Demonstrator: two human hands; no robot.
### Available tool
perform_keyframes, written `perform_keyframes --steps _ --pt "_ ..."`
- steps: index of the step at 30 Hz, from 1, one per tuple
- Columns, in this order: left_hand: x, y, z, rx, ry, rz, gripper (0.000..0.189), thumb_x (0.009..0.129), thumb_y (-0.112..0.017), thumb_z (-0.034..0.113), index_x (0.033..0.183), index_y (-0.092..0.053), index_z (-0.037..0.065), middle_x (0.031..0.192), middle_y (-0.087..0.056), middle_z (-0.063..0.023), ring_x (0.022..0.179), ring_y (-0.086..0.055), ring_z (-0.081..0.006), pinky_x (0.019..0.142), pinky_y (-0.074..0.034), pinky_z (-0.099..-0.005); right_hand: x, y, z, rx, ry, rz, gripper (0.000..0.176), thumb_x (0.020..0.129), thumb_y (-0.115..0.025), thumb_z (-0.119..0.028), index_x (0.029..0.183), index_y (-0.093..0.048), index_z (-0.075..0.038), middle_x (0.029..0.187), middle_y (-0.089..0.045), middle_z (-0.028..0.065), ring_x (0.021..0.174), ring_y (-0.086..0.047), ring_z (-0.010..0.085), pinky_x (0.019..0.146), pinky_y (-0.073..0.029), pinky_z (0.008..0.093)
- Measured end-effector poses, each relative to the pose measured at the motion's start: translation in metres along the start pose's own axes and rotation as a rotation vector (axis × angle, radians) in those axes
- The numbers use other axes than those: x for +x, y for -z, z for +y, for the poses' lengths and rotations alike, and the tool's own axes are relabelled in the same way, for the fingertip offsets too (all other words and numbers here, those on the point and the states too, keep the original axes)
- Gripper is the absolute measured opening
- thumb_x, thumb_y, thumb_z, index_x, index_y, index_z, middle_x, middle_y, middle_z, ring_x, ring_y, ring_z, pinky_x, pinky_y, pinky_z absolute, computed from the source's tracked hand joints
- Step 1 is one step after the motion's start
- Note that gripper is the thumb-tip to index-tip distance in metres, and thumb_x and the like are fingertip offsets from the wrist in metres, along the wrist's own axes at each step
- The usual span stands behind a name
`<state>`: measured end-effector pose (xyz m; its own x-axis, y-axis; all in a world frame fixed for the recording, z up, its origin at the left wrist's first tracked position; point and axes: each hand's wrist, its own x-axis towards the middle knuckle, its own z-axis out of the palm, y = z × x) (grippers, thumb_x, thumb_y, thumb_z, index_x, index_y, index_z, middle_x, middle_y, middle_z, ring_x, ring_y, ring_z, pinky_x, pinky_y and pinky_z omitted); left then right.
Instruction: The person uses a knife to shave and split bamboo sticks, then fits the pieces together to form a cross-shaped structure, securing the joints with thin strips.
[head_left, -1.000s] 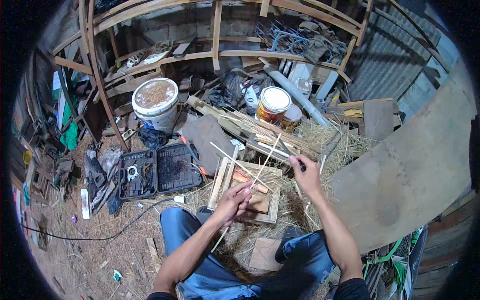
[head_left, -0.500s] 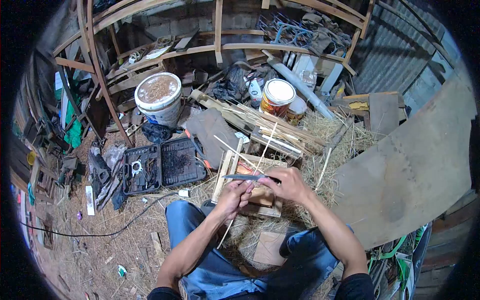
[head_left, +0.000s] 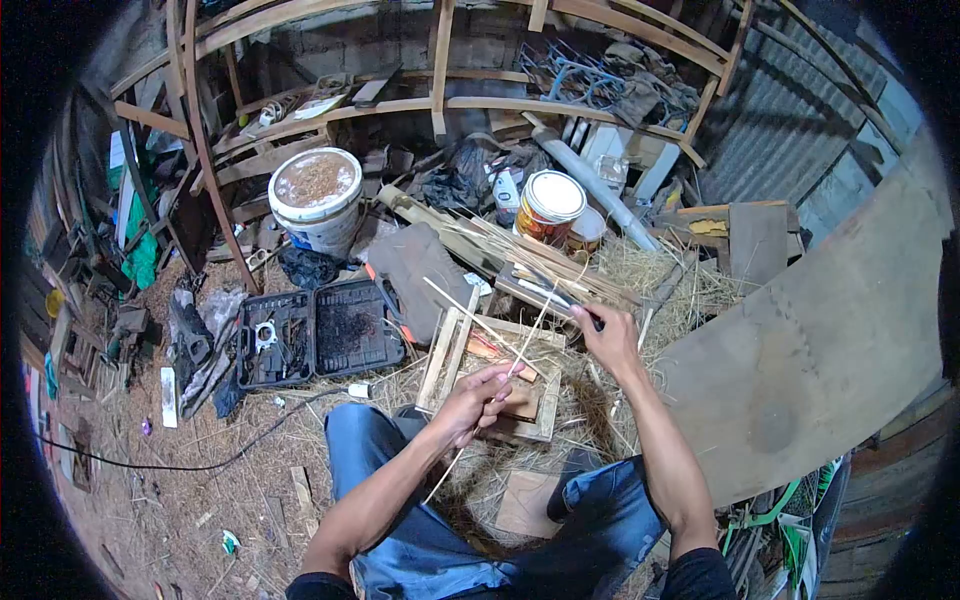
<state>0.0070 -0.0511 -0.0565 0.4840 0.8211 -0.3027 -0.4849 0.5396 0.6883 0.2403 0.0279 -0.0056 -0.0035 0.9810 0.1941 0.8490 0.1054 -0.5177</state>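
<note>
My left hand [head_left: 476,404] is closed in a pinch on two thin wooden strips [head_left: 537,325] that cross near its fingertips. One strip's lower end pokes out below the palm. My right hand [head_left: 612,342] grips the dark handle of a knife [head_left: 548,290], its blade pointing up and left, apart from the held strips. Under both hands is a small wooden frame [head_left: 546,412] on the straw-strewn ground. Beyond the knife lies a pile of split wooden strips [head_left: 530,250].
To the left, an open black tool case [head_left: 358,327] lies near a black cable [head_left: 250,458]. A white bucket of shavings [head_left: 318,215] and a paint bucket [head_left: 550,207] stand farther back. A large board [head_left: 800,350] slopes along the right side.
My right hand has moved up and to the right with the knife, away from the strips. My left hand keeps its pinch on the crossed strips.
</note>
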Motion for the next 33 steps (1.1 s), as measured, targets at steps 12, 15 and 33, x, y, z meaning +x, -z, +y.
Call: perform_keyframes --steps 12,15,33 --pt "0.006 0.006 -0.012 0.147 0.022 -0.007 0.034 0.096 -0.045 0.018 0.129 -0.047 0.007 0.065 -0.037 0.0068 0.046 -0.027 -0.0016 0.037 -0.022 -0.0175 0.000 -0.012 0.019 -0.083 0.151 0.107 0.032 0.089 -0.055 -0.036 0.092 -0.070 -0.008 0.068 -0.064 0.0166 0.056 -0.062 0.0252 0.055 -0.051 0.0367" --pt "0.004 0.004 -0.010 0.224 -0.005 -0.025 0.033 0.097 -0.044 0.017 0.127 -0.049 0.006 0.066 -0.037 0.0069 0.046 -0.028 -0.0017 0.039 -0.024 -0.0167 -0.011 -0.007 -0.005 0.044 0.210 -0.108 0.029 0.089 -0.054 -0.033 0.087 -0.069 -0.008 0.072 -0.066 0.0161 0.060 -0.064 0.0311 0.057 -0.052 0.0368" --pt "0.005 0.010 -0.013 0.632 -0.291 0.226 0.028 0.092 -0.053 0.017 0.114 -0.060 0.000 0.070 -0.052 0.0025 0.056 -0.042 -0.0028 0.048 -0.033 -0.0193 -0.038 -0.023 -0.019 0.113 0.557 -0.109 0.026 0.086 -0.058 -0.035 0.085 -0.070 -0.012 0.070 -0.066 0.0086 0.053 -0.062 0.0252 0.051 -0.051 0.0354"
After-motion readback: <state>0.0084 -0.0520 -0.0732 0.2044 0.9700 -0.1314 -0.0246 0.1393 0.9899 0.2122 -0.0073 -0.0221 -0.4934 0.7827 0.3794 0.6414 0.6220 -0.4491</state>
